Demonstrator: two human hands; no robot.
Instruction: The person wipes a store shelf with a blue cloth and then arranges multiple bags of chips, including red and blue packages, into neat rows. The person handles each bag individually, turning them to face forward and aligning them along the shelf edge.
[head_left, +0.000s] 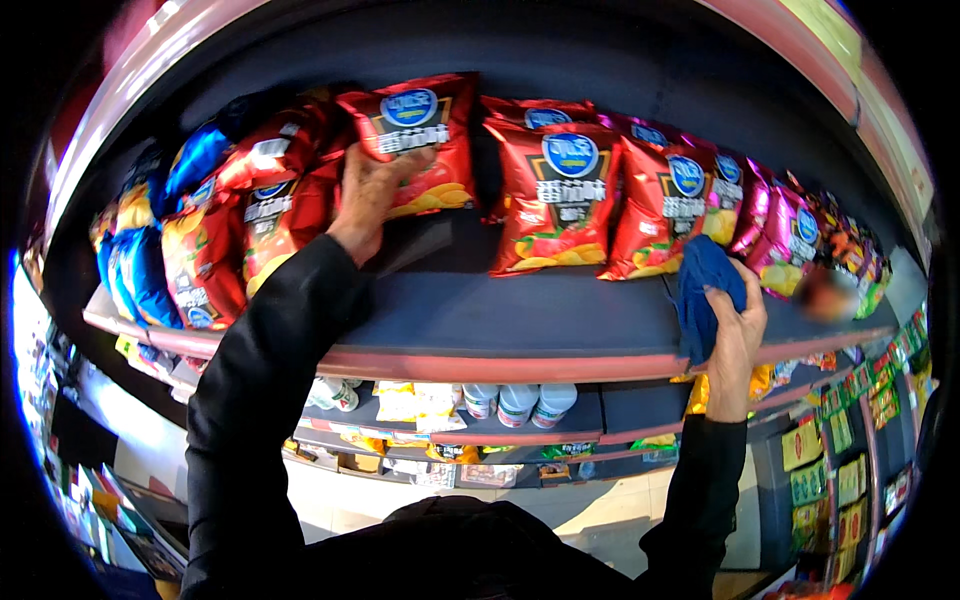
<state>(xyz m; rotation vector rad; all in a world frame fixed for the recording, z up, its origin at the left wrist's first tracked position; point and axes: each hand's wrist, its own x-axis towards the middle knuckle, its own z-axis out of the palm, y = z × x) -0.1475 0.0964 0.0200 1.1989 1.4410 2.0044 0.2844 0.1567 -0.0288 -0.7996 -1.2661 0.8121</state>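
My left hand (369, 196) is on a red bag of potato chips (431, 176), with its fingers and thumb at the bag's lower left part. The bag stands upright towards the back of the dark top shelf (480, 307). A folded or bunched blue cloth (701, 289) is in my right hand (739, 322), near the shelf's front edge. Close to that cloth stands another red chip bag (660, 202), and further left a larger-looking red bag (559, 199) faces me.
Red and blue snack bags (135, 274) crowd the left end. Pink bags (784, 236) and dark multicoloured packets line the right. Below the shelf's pinkish front rail (487, 367) are white tubs (517, 403) and packets on lower shelves. Another rack with packaged goods (802, 446) stands at lower right.
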